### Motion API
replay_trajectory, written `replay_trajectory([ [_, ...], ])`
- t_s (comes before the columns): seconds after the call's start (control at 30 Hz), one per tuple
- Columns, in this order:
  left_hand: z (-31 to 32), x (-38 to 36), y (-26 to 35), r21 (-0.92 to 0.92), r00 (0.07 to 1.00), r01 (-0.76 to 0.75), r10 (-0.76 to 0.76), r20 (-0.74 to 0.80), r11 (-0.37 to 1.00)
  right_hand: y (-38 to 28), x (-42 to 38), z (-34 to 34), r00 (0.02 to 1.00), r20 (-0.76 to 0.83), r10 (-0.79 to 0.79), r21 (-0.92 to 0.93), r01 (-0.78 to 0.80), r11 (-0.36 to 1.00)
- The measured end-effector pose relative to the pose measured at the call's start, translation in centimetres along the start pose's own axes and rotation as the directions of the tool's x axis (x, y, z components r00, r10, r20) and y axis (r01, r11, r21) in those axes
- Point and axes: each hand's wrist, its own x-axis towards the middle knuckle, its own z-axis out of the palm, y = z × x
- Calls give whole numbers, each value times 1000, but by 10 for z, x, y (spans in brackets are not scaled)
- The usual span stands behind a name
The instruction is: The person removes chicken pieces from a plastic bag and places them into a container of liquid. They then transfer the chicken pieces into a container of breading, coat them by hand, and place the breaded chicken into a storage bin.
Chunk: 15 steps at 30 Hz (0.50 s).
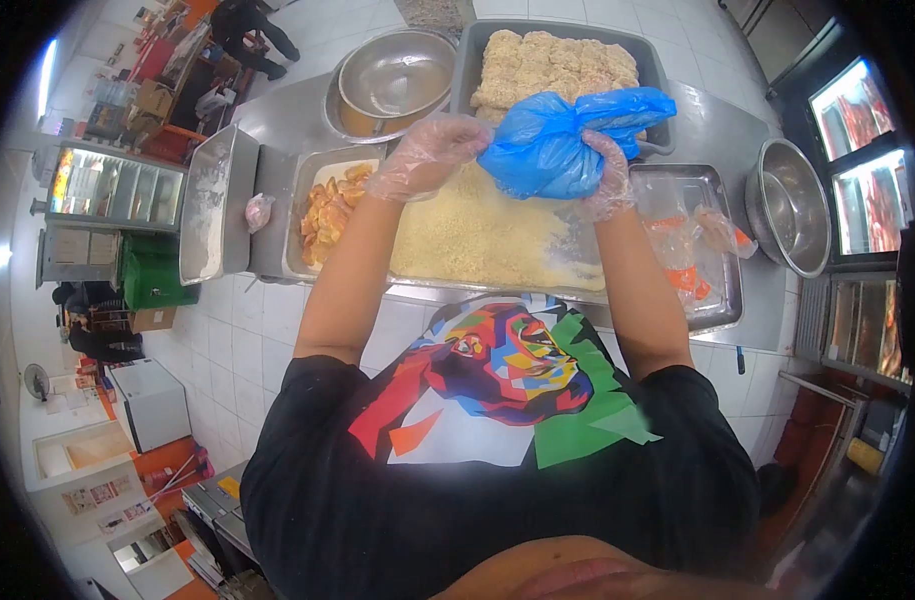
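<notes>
A blue plastic bag (542, 150), bunched and twisted at its right side, is held above the tray of breading. My right hand (609, 183), in a clear plastic glove, is closed around the bag's right part. My left hand (429, 158), gloved the same way, has its fingers pinched together at the bag's left edge. Below lies a wide tray of pale yellow crumbs (477, 235). Left of it, raw chicken pieces (329, 212) fill a metal tray. Behind the bag, a grey tub (567, 30) holds rows of crumb-coated pieces (552, 65). What the bag contains is hidden.
Steel bowls (397, 75) stand at the back left. A flour-dusted tray (209, 210) and a small knotted plastic bag (259, 212) are at far left. On the right are a metal tray (727, 290) with crumpled plastic packaging (682, 250) and a steel bowl (789, 205). Other people (247, 30) stand farther off.
</notes>
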Motion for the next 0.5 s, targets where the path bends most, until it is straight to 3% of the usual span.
replay_trajectory([
  [0.1,-1,2,17,201,997,81,-76,-34,976,6,-8,6,998,-55,-7,82,11,997],
  [0.2,3,4,3,-38,997,-74,75,16,997,14,-1,-5,989,-131,72,164,-50,985],
  [0.3,6,6,5,-2,996,-65,65,61,998,20,-2,3,974,-189,124,155,-96,983],
  [0.4,-2,12,-2,236,988,-70,35,148,969,25,-8,14,977,-185,102,107,-83,991],
  [0.5,-5,9,9,346,985,-143,98,144,927,27,-9,13,974,-178,140,97,-125,987],
])
